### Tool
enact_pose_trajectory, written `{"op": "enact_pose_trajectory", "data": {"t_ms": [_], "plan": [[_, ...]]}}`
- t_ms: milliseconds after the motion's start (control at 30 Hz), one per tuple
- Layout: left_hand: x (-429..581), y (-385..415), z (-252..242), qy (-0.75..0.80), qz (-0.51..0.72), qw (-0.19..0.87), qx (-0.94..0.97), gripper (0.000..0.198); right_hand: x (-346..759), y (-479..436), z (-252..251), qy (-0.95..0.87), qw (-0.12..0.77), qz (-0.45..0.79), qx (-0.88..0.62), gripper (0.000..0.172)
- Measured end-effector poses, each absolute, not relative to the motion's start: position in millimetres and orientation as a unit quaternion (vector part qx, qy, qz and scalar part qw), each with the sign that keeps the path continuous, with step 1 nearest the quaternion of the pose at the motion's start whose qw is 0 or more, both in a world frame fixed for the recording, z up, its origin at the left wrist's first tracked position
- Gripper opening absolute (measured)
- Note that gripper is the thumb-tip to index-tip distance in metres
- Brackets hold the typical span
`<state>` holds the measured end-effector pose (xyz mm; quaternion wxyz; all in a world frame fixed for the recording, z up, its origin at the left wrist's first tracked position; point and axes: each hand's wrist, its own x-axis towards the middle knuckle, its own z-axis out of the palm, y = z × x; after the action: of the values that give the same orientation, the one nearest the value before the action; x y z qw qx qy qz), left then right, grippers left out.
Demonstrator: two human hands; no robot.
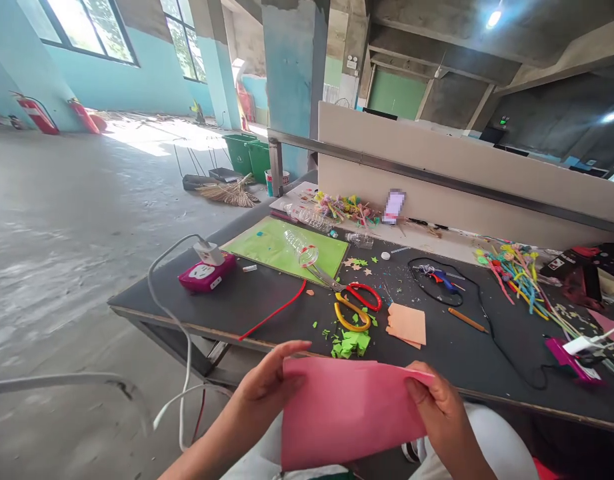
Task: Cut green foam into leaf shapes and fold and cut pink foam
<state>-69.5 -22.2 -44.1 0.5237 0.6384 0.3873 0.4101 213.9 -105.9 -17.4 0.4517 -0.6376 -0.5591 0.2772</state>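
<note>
A sheet of pink paper is stretched between my two hands, over my lap at the table's near edge. My left hand grips its left edge, thumb in front and fingers closed behind. At the upper right corner my right hand pinches it between thumb and fingers. Just beyond the sheet lie green paper scraps and scissors with one red and one yellow handle. To their right is a small stack of orange paper. A red pipe cleaner lies left of the scissors.
On the dark table are a green sheet, a cut plastic bottle, a magenta power strip with a charger, a glue gun and colourful pipe-cleaner flowers. A white cable hangs off the left edge.
</note>
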Motion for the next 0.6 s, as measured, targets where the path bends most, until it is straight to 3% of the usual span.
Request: {"op": "enact_pose_trajectory", "data": {"t_ms": [100,300,433,600], "plan": [[-81,-19,-36,0.396,0.363,0.451,0.713,0.042,210,-104,-13,-0.624,0.409,0.237,-0.622,0.024],[-86,-27,-2,0.336,0.304,0.203,0.868,0.045,194,-99,-15,-0.682,0.352,0.259,-0.587,0.018],[-57,-35,10,0.289,0.259,0.22,0.895,0.041,186,-100,-16,-0.639,0.341,0.346,-0.596,0.014],[-27,-37,5,0.291,0.235,0.302,0.877,0.015,184,-102,-17,-0.599,0.346,0.411,-0.594,0.014]]}}
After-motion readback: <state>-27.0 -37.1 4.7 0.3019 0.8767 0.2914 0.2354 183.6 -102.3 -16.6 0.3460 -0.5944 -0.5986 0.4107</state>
